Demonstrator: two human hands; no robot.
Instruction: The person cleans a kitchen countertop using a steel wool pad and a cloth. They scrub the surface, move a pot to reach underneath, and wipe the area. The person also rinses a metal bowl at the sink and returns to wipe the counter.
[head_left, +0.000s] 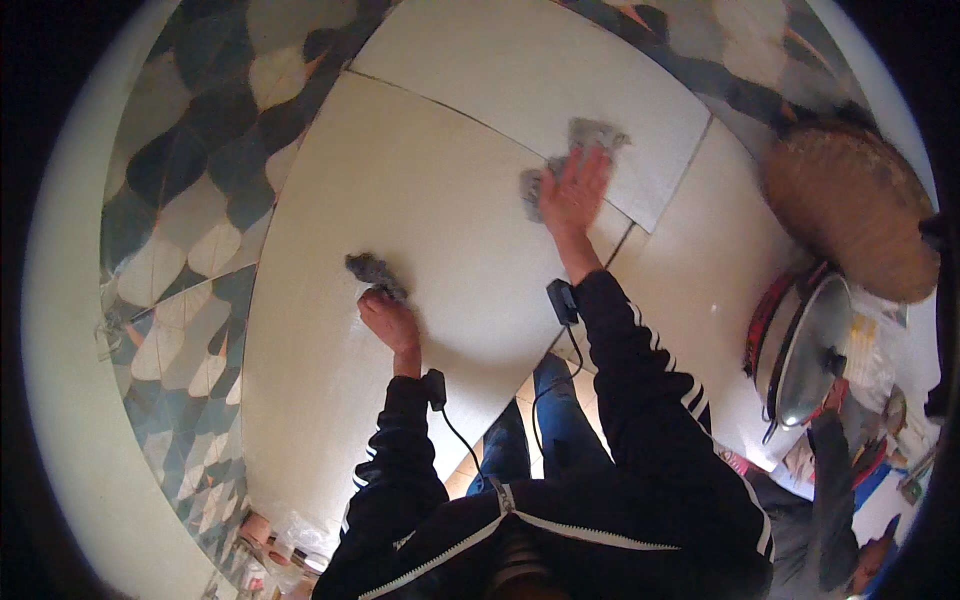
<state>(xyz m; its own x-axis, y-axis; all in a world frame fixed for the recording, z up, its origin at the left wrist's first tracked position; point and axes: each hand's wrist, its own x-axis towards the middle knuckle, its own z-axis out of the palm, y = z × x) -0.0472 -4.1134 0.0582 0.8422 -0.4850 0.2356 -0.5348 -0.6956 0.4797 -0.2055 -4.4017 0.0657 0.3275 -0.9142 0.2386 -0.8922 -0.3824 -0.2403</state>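
Observation:
My left hand (390, 321) is closed around one end of a dark grey cloth (375, 271), whose other end sticks out beyond my fingers over the cream countertop (450, 247). Farther out and to the right, my right hand (576, 191) lies flat with fingers extended, pressing a lighter grey cloth (596, 135) against the surface. That cloth shows on both sides of the hand and blurs at its edges. It straddles the seam between the large cream slab and a whiter slab (525, 67).
On the right stand a round brown woven board (855, 210) and a pan with a glass lid (814, 352). Another person's arm (832, 457) reaches toward the pan. Patterned tiles (195, 187) line the left wall. Small items (274, 555) crowd the lower left corner.

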